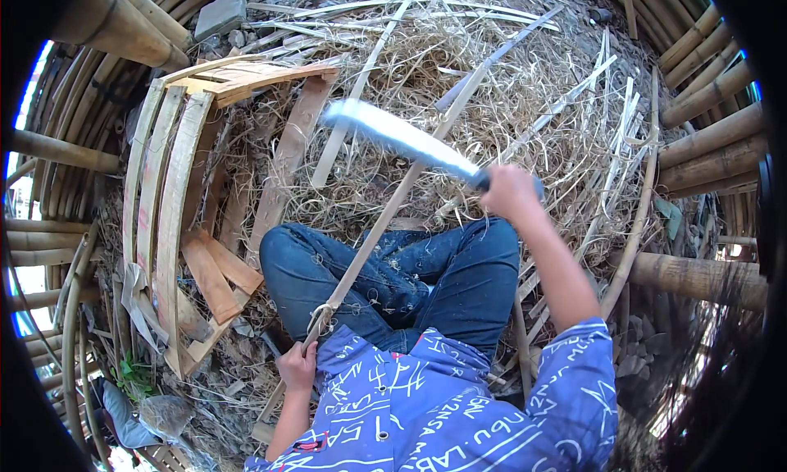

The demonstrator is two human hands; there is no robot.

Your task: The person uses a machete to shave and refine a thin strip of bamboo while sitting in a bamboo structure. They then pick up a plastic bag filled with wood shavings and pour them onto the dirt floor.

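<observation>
My right hand (511,193) is closed round the dark handle of a machete (410,141). Its broad, shiny blade points to the left and crosses over a long bamboo strip (373,236). That strip slants from beside my left hip, over my crossed legs, up toward the far right. Near its lower end my left hand (297,365) grips it, fingers wrapped round. A thin curled shaving (321,316) hangs on the strip just above that hand. Whether the blade touches the strip, I cannot tell.
A wooden crate (170,193) lies on its side at the left. Bamboo shavings (426,78) and loose strips cover the ground ahead. A grey block (221,14) sits at the far left. Bamboo pole walls (713,156) stand on both sides. A rock (166,414) lies at lower left.
</observation>
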